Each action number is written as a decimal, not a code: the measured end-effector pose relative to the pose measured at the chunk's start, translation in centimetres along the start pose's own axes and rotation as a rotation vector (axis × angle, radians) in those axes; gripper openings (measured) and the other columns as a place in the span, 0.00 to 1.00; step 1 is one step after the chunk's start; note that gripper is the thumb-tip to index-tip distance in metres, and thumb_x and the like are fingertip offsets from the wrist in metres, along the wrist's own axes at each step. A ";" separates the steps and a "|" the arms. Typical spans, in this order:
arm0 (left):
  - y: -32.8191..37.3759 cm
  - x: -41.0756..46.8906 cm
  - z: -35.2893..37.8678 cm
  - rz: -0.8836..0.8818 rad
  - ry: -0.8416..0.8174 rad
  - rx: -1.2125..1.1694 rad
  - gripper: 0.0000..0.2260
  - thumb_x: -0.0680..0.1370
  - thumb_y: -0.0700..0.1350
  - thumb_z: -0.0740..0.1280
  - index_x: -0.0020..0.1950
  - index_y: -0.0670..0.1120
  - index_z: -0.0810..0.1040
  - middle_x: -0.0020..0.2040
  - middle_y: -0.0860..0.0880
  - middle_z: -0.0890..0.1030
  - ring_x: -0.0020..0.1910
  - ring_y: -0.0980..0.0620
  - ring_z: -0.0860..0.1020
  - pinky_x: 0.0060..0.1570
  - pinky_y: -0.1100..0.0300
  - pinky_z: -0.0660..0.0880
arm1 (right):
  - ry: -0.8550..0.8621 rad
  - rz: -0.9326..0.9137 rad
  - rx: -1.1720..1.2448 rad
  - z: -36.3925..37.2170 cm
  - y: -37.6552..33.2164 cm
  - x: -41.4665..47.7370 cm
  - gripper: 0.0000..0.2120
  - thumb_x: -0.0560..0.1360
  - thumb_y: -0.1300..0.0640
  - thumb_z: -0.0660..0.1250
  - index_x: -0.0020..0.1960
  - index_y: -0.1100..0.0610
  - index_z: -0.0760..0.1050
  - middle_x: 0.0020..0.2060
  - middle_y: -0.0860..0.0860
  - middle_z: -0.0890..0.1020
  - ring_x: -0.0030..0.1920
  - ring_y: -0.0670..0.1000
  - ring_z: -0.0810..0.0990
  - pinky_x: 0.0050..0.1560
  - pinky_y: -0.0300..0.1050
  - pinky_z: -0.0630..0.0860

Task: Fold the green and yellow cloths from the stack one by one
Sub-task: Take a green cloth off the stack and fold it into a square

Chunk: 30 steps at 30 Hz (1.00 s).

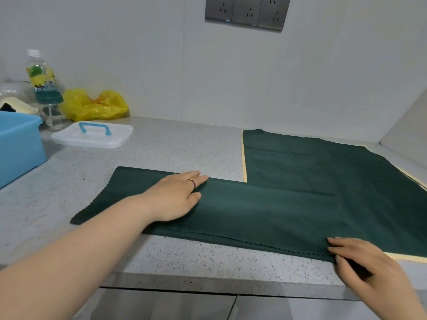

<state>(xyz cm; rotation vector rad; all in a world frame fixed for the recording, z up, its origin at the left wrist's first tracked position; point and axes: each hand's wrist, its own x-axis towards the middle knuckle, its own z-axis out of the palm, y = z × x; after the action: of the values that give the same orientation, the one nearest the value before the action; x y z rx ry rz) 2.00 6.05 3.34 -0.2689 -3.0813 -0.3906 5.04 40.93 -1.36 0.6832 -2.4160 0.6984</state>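
On the speckled counter (180, 144): 1 folded green cloth (242, 213), a long strip lying across the front, its right end overlapping 1 stack of cloths (323, 167) spread flat at the right. Stack topped by another green cloth, with pale yellow edges (243, 158) peeking out along its left and right sides; number of yellow cloths underneath impossible to count.

2 bare hands. Left hand (175, 197) flat and open, palm down on the left part of the folded strip, gripping nothing, 1 ring (192, 181) on a finger. Right hand (367, 266) at the strip's near right corner, fingers curled with tips on the cloth's edge; whether pinching or only pressing, cannot tell.

At the back left: 1 bottle (42, 77) with a white cap and a yellow-green label, writing too small to read; 1 yellow plastic bag (94, 105); 1 clear lid (92, 136) with a blue handle; 1 blue tub (18, 144). On the wall, 3 grey sockets (247, 11) in a row, with a tiny unreadable mark.
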 end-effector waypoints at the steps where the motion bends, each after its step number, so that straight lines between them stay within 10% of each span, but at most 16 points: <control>1: 0.9 1.2 0.5 0.000 -0.029 0.025 0.23 0.82 0.49 0.50 0.76 0.52 0.48 0.77 0.52 0.48 0.75 0.55 0.49 0.71 0.62 0.44 | 0.004 -0.003 0.009 -0.1 -0.1 0.1 0.19 0.73 0.48 0.61 0.36 0.60 0.83 0.50 0.18 0.70 0.53 0.22 0.67 0.54 0.19 0.63; 6: 1.3 3.2 2.9 -0.016 -0.105 0.073 0.24 0.82 0.50 0.48 0.76 0.49 0.45 0.77 0.52 0.46 0.75 0.55 0.45 0.71 0.59 0.40 | -0.090 0.054 -0.060 -1.0 -1.2 1.1 0.35 0.76 0.35 0.49 0.33 0.58 0.82 0.38 0.40 0.80 0.48 0.27 0.72 0.49 0.22 0.64; 11: 1.2 2.8 3.8 -0.018 -0.096 0.066 0.23 0.82 0.50 0.46 0.76 0.50 0.45 0.77 0.53 0.44 0.75 0.57 0.43 0.71 0.60 0.39 | -0.046 0.129 -0.167 0.8 -5.0 6.4 0.05 0.72 0.62 0.68 0.46 0.57 0.82 0.46 0.49 0.84 0.48 0.54 0.82 0.50 0.33 0.69; 18: 1.4 2.5 3.9 -0.022 -0.069 0.061 0.22 0.82 0.48 0.45 0.76 0.48 0.49 0.77 0.52 0.45 0.75 0.57 0.44 0.71 0.60 0.39 | -0.515 0.189 -0.116 12.2 -12.4 13.7 0.22 0.80 0.55 0.50 0.74 0.57 0.56 0.75 0.55 0.54 0.74 0.50 0.52 0.73 0.44 0.48; 30: 0.9 2.6 3.9 -0.065 -0.068 0.097 0.24 0.81 0.51 0.45 0.76 0.49 0.44 0.77 0.53 0.44 0.75 0.58 0.43 0.71 0.62 0.38 | -0.636 0.249 -0.254 11.6 -6.2 12.5 0.28 0.80 0.43 0.45 0.76 0.53 0.46 0.76 0.52 0.46 0.75 0.49 0.43 0.73 0.46 0.40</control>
<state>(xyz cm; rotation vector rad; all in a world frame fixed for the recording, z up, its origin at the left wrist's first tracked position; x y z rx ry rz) -0.45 8.37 -0.11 -0.1842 -3.1700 -0.2375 -4.47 25.51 -0.16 0.5604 -3.1419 0.2687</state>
